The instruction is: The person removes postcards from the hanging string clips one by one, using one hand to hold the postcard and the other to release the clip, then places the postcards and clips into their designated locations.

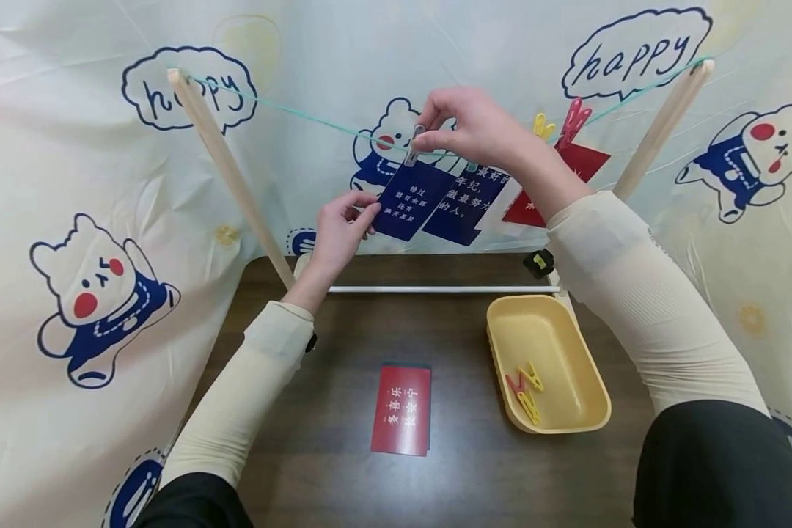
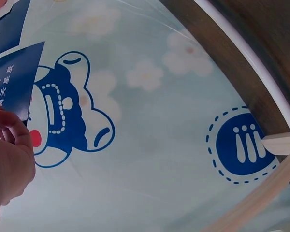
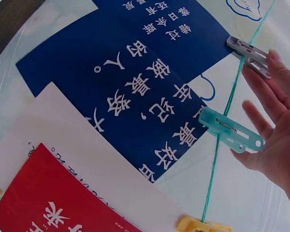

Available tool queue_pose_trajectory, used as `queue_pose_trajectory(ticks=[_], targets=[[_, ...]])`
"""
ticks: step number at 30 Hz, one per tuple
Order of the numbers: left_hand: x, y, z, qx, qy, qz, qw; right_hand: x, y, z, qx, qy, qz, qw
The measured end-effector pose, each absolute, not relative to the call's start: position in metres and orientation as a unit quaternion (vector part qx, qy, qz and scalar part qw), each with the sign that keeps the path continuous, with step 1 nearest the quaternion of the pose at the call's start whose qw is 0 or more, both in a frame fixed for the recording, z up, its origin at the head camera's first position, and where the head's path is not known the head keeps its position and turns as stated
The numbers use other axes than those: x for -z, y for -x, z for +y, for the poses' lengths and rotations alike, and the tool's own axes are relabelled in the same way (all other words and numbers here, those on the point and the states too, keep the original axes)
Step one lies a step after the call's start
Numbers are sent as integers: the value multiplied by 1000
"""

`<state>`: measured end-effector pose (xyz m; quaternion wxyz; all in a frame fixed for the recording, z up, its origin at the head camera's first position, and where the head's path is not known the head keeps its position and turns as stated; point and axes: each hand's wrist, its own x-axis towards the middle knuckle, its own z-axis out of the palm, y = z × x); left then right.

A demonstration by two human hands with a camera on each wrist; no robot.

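My left hand [image 1: 339,229] pinches the lower left edge of a navy card [image 1: 414,199] with white writing. At the card's top, my right hand [image 1: 475,126] holds a grey clothespin [image 3: 251,54] between thumb and fingers. Its jaws are on the card's corner and the green string [image 3: 235,82]. Beside it hangs a second navy card [image 3: 130,92] under a teal clothespin [image 3: 229,129]. A white card [image 3: 72,140] and a red card [image 1: 582,161] hang farther right, partly behind my right arm in the head view.
Two wooden posts [image 1: 234,176] carry the string. Yellow [image 1: 541,126] and red [image 1: 574,121] clothespins sit along it. On the brown table are a stack of red cards [image 1: 401,411] and a yellow basket [image 1: 570,367] holding several clothespins. A white rod [image 1: 435,289] spans the frame's base.
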<state>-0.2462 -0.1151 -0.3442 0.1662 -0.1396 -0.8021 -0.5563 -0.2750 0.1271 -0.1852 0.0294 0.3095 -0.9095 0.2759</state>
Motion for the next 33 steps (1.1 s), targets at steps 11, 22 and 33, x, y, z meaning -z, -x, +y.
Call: queue_pose_trajectory(ticks=[11, 22, 33], targets=[[351, 238, -121, 572, 126, -797, 148, 189, 273, 129, -287, -336, -893, 85], [358, 231, -131, 587, 110, -789, 146, 183, 268, 130, -288, -312, -899, 109], [361, 216, -145, 600, 97, -780, 146, 186, 260, 128, -287, -309, -890, 174]])
